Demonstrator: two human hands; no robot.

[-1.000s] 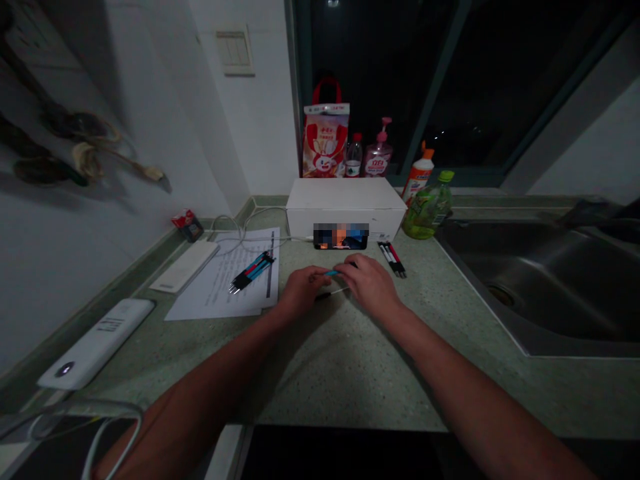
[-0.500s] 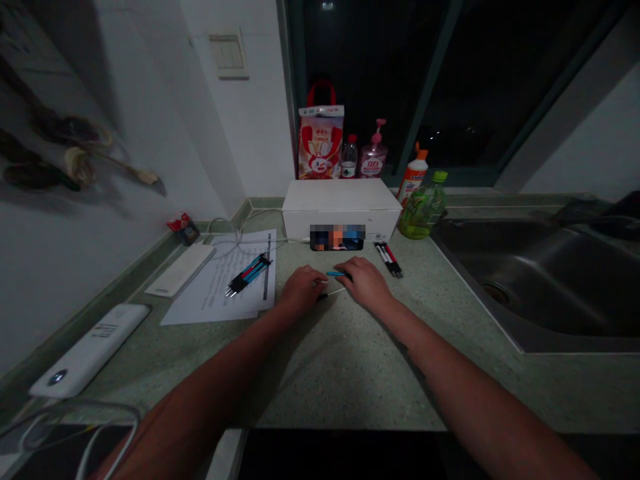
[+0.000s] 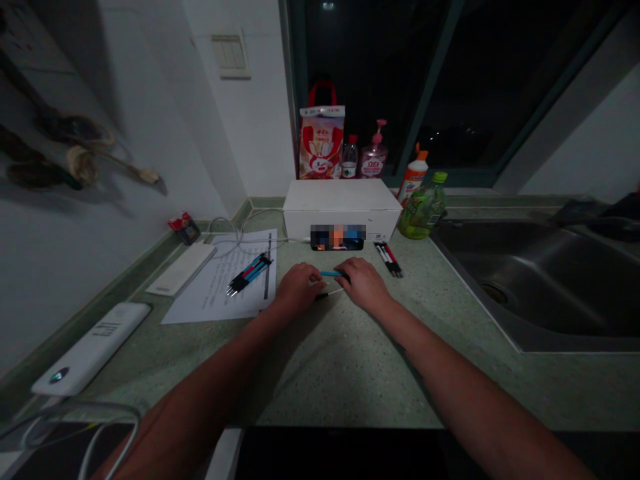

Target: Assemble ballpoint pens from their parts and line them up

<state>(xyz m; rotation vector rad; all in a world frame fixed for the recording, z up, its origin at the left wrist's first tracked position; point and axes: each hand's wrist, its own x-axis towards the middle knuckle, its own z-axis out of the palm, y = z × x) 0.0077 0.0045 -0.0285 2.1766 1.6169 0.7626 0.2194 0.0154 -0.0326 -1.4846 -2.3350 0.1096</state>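
Note:
My left hand (image 3: 297, 288) and my right hand (image 3: 363, 285) rest close together on the speckled green countertop (image 3: 350, 373). Between them lies a blue pen barrel (image 3: 331, 273), its dark end under my right fingers. Just below it, a thin white pen refill (image 3: 336, 291) with a black piece (image 3: 321, 296) lies by my left fingertips. A bundle of blue and black pens (image 3: 249, 274) sits on a printed paper sheet (image 3: 210, 300) to my left. Several black pens with red marks (image 3: 389, 259) lie to my right.
A white box (image 3: 343, 207) stands behind a phone (image 3: 337, 238) with a blurred screen. Bottles and a printed bag line the window. A steel sink (image 3: 540, 280) is set in the counter at right. A white power bank (image 3: 90, 350) and white cable (image 3: 240, 233) are at left.
My hands have drawn slightly apart, with more of the blue barrel showing between them. The view has shifted a little compared with one second ago.

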